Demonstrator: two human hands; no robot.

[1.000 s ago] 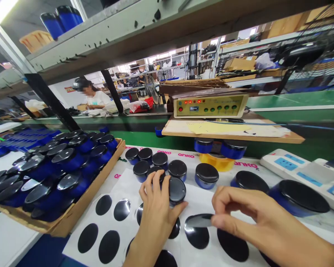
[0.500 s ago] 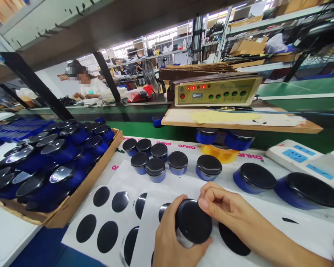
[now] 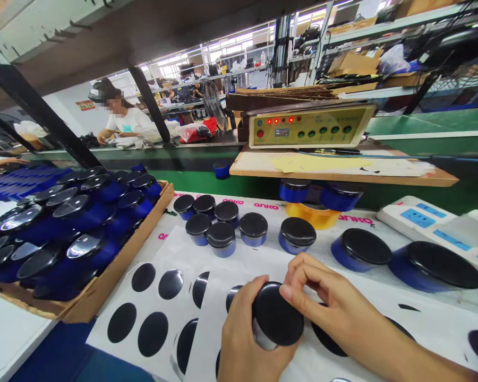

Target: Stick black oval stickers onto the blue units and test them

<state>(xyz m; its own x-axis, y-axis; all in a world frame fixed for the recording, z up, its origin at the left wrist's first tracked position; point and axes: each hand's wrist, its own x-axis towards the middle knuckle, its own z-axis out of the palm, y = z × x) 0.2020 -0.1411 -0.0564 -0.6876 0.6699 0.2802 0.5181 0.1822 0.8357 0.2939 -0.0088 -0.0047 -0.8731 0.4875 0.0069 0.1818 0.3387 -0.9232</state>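
Note:
My left hand [image 3: 249, 329] is wrapped round a black-topped round part [image 3: 281, 314], its glossy disc face turned up toward me. At the disc's upper right rim, my right hand [image 3: 316, 289] has its thumb and forefinger pinched together; whatever lies between the fingertips is too small to make out. Beneath both hands are white sheets bearing black round stickers [image 3: 153, 333], partly covered by my hands. Several blue round parts with black tops [image 3: 221, 236] stand upright just beyond, and larger-looking ones [image 3: 360, 248] are to the right.
At left, a cardboard tray [image 3: 117, 265] is heaped with blue, black-topped parts. A control box [image 3: 310, 127] with red lights sits on a wooden shelf [image 3: 263, 164] above a yellow ring [image 3: 313, 213]. A white power strip [image 3: 442, 225] lies at right. Another person [image 3: 131, 124] sits across.
The view has shifted slightly. Both hands keep nearly the same hold on the round part, with the right thumb a little further left along its rim.

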